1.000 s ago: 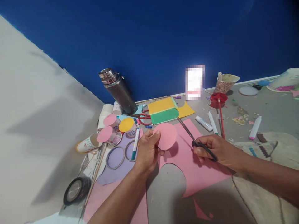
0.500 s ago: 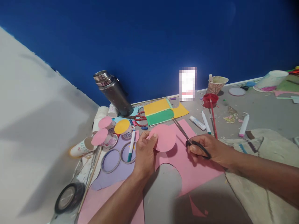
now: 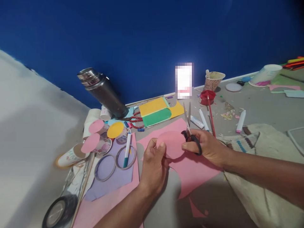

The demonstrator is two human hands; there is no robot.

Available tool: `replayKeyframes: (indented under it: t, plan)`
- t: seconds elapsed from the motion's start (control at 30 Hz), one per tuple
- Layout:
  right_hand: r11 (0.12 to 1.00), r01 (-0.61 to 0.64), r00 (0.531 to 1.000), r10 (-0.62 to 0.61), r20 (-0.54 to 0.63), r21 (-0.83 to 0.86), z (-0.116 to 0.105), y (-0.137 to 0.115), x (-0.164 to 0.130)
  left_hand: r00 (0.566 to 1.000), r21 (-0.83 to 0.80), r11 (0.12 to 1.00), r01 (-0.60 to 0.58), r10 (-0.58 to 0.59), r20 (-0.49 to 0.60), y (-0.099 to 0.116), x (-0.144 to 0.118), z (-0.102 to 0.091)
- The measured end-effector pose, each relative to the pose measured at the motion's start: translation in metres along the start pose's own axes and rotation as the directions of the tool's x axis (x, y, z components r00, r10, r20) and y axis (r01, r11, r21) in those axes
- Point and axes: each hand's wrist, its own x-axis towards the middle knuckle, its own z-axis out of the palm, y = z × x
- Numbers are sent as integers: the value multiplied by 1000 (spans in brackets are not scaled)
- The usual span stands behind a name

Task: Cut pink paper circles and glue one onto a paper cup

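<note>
My left hand [image 3: 155, 160] pinches a pink paper circle [image 3: 172, 145] between thumb and fingers at its left edge. Closed around the black handles of a pair of scissors [image 3: 189, 125] is my right hand [image 3: 204, 144]; the slim blades point away from me and are parted. The right thumb sits close to the circle's right edge, and I cannot tell if it touches. Below both hands lies a pink sheet [image 3: 192, 172] with a rounded cut-out, partly hidden by the left hand and the circle.
Paper cups topped with pink and yellow circles [image 3: 115, 130] stand left, near a leaning flask [image 3: 102, 91]. Two tape rings [image 3: 105, 167] and a marker [image 3: 127, 150] lie on purple paper [image 3: 114, 186]. A red pot [image 3: 207, 97] is behind; cloth [image 3: 268, 177] covers the right.
The right hand and scissors have come closer to the circle, and the blades have swung upright and spread apart. The circle has shifted slightly right and tilted flatter. The camera view has shifted a little.
</note>
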Motion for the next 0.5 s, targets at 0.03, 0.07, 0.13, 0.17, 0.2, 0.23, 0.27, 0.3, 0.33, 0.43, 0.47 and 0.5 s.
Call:
replayKeyframes:
  t: [0.03, 0.07, 0.13, 0.17, 0.2, 0.23, 0.27, 0.3, 0.33, 0.43, 0.47, 0.5]
  plan:
    - [1000, -9, 1000, 9, 2, -18, 0, -1, 0, 998, -29, 998, 48, -46, 50, 1, 0, 0]
    - [999, -18, 1000, 18, 17, -45, -1, -2, -1, 990, -56, 994, 95, -88, 105, 3, 1, -1]
    - [993, -9, 997, 17, 73, -117, -3, -2, -2, 973, -73, 984, 163, -147, 180, 8, 4, -4]
    - [987, 11, 994, 6, 106, -162, -4, -2, -2, 965, -44, 982, 184, -171, 201, 10, 6, -6]
    - [978, 35, 991, -6, 137, -208, -4, -1, -2, 960, 9, 982, 190, -188, 207, 12, 8, -8]
    - [967, 58, 986, -17, 163, -249, -5, 0, -2, 957, 71, 979, 193, -204, 207, 13, 9, -9]
    - [957, 74, 983, -23, 183, -279, -5, 1, -2, 955, 130, 973, 193, -216, 203, 14, 10, -10]
    - [953, 77, 981, -21, 191, -293, -5, 2, -2, 954, 179, 965, 192, -226, 195, 15, 11, -10]
    - [954, 69, 981, -11, 192, -293, -6, 3, -2, 956, 213, 958, 193, -232, 181, 15, 11, -11]
    - [968, 35, 975, 22, 223, -249, -10, 5, -1, 965, 229, 953, 198, -231, 123, 17, 10, -11]
    - [970, 23, 967, 40, 253, -244, -12, 5, -2, 969, 215, 957, 196, -222, 106, 18, 11, -12]
    - [969, 9, 955, 65, 290, -247, -15, 5, -2, 973, 194, 962, 190, -211, 91, 20, 11, -13]
